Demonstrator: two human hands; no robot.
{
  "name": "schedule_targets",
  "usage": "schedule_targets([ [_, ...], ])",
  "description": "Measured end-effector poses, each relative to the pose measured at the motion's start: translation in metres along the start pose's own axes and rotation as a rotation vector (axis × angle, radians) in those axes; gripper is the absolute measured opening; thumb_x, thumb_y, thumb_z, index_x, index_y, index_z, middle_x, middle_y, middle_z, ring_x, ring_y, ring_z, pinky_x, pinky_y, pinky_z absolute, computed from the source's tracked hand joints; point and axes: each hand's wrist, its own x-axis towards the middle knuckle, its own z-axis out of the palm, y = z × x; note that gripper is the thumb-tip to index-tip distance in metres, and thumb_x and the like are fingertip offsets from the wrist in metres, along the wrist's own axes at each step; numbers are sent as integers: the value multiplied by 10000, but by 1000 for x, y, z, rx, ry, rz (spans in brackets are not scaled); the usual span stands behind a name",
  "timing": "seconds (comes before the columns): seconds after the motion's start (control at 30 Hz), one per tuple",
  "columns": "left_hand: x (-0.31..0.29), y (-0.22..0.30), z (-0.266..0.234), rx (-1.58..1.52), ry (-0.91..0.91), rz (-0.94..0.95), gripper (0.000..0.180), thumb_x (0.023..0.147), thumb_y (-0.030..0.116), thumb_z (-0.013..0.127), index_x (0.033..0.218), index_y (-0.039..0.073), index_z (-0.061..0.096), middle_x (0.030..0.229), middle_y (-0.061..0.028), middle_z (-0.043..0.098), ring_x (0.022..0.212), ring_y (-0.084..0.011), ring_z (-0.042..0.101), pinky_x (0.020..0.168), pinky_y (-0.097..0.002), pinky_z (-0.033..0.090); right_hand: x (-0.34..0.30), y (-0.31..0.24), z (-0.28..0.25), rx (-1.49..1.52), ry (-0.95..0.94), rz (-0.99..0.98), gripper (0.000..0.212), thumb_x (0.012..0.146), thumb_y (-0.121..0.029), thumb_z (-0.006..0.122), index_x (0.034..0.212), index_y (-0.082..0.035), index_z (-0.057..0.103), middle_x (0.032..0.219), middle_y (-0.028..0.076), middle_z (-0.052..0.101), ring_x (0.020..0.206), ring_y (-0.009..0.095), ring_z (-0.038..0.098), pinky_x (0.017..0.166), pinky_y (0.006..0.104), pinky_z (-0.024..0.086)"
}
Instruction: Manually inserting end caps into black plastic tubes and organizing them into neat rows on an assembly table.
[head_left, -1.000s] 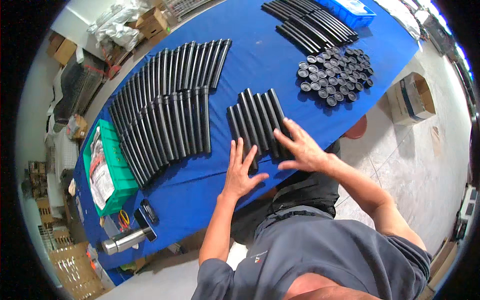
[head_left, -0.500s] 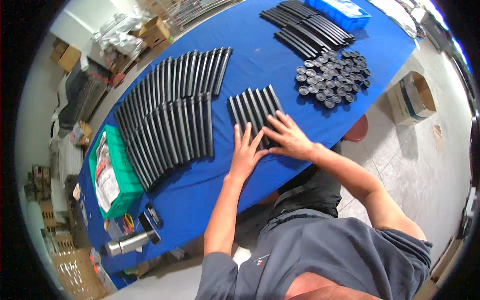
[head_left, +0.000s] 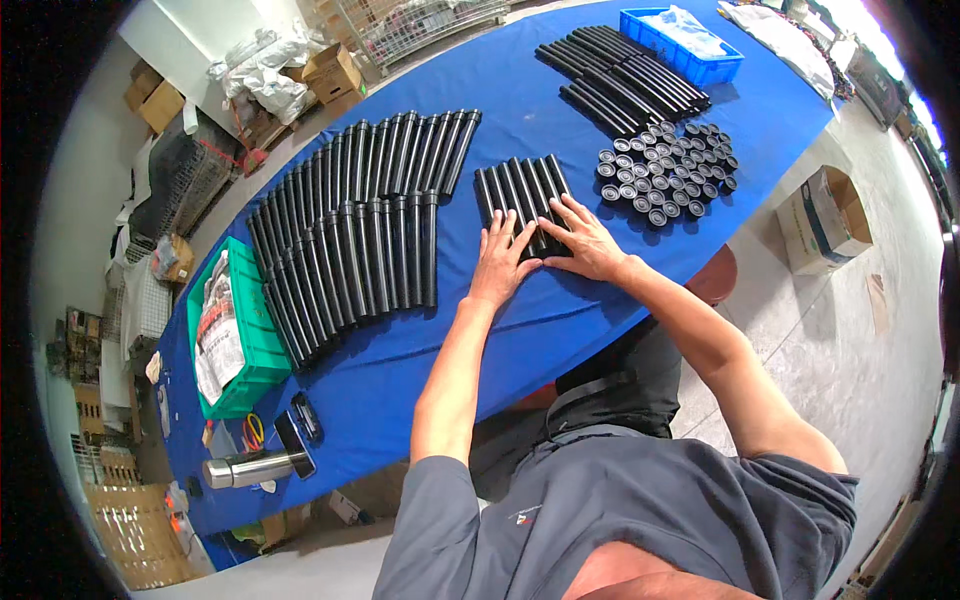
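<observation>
A small row of black tubes (head_left: 512, 187) lies side by side on the blue-covered table, pointing away from me. My left hand (head_left: 502, 262) rests with spread fingers on the near left part of this row. Beside it, my right hand (head_left: 592, 246) lies with fingers stretched over the near right part. Both hands are open and touch the tubes from above, and they cover the near ends in part. Left of them, many black tubes with collared ends (head_left: 360, 235) lie in two overlapping fanned rows. Round black caps (head_left: 665, 170) are grouped to the right.
More black tubes (head_left: 620, 80) lie at the far right by a blue crate (head_left: 722, 68). On the left stand a green crate (head_left: 268, 372) holding paper, a steel flask (head_left: 248, 470) and a phone (head_left: 294, 444). A cardboard box (head_left: 812, 232) and a red stool (head_left: 714, 276) are beyond the right edge.
Both hands and the small row of tubes under them have shifted away from me across the table. The view has moved slightly as well.
</observation>
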Motion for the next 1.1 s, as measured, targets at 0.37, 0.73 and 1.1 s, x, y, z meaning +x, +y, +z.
schedule_targets([
  [0.37, -37, 10, -10, -73, 175, -215, 932, 756, 442, 777, 1472, 45, 331, 1548, -287, 173, 1440, -429, 177, 1165, -472, 216, -104, -105, -58, 467, -9, -372, 333, 812, -217, 697, 1083, -53, 595, 966, 125, 619, 927, 317, 626, 785, 441, 528],
  [0.73, -8, 0, -2, 53, 54, -351, 925, 867, 672, 512, 1453, -20, 333, 1471, -317, 327, 1397, -434, 287, 1149, -512, 218, -176, -131, 75, 468, -901, -217, 290, 946, -254, 464, 1017, -4, 591, 1026, 211, 634, 1004, 394, 610, 828, 503, 498],
  [1.1, -12, 4, -5, 16, 95, -306, 908, 903, 691, 405, 1453, -28, 325, 1452, -299, 369, 1379, -421, 328, 1136, -495, 248, -132, -157, 90, 413, -760, -112, 449, 868, -320, 581, 1249, -89, 633, 1301, 118, 605, 1221, 316, 547, 1033, 469, 392],
])
